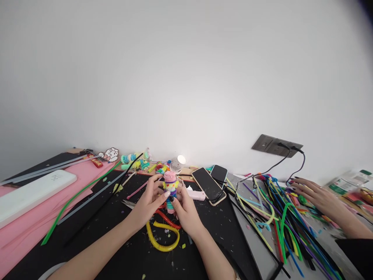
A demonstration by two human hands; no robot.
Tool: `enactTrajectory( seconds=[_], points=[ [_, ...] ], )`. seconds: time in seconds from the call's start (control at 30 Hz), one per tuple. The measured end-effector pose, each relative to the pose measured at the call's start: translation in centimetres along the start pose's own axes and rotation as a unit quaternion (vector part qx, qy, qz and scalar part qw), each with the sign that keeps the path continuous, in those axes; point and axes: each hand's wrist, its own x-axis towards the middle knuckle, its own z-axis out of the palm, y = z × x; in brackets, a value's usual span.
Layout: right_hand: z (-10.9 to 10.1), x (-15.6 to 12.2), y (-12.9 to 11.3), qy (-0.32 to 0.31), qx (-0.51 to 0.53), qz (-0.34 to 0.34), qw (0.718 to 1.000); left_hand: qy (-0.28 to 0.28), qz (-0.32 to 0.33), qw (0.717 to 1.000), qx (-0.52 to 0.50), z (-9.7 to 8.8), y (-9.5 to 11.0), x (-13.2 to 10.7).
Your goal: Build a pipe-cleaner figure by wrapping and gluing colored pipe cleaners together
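Note:
Between my hands stands a small upright figure wound from colourful pipe cleaners (171, 186), pink on top with yellow, purple and blue-green bands below. My left hand (153, 198) grips it from the left, thumb across its front. From the right, my right hand (184, 208) holds its lower part with thumb and fingers. Just below lie a yellow pipe cleaner (163, 248) bent in a loop and a red pipe cleaner (169, 219). Scissors (128, 203) show their blade tips by my left wrist, the rest hidden. A pink hot glue gun (196, 194) lies partly behind my right hand.
Two phones (208, 186) lie right of centre. Many pipe cleaners (287, 229) cover the grey board at right, near another person's hand (317, 196). A white box (35, 194) rests on pink sheets (84, 171) at left. A lit lamp (178, 162) stands against the wall.

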Motion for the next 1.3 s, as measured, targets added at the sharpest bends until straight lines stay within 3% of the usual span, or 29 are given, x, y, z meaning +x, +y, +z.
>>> enactTrajectory(
  seconds=[0.1,0.33,0.53,0.77,1.3],
  points=[
    [0.0,-0.1,-0.1,-0.001,-0.023,-0.010,1.000,-0.028,-0.007,0.999,-0.023,0.2,0.0,-0.1],
    [-0.8,-0.1,-0.9,0.002,-0.125,-0.066,0.990,-0.027,-0.047,0.995,-0.081,0.2,0.3,0.2],
    [-1.3,-0.1,-1.5,0.064,-0.102,-0.067,0.990,-0.038,-0.070,0.995,-0.066,0.1,0.6,0.2],
    [-1.1,0.0,-2.2,0.043,-0.091,-0.105,0.989,-0.074,-0.082,0.993,-0.047,0.2,0.3,0.0],
    [-1.4,0.0,-1.7,0.037,-0.150,-0.093,0.984,-0.073,-0.093,0.991,-0.064,-0.2,0.0,-0.1]
  ],
)
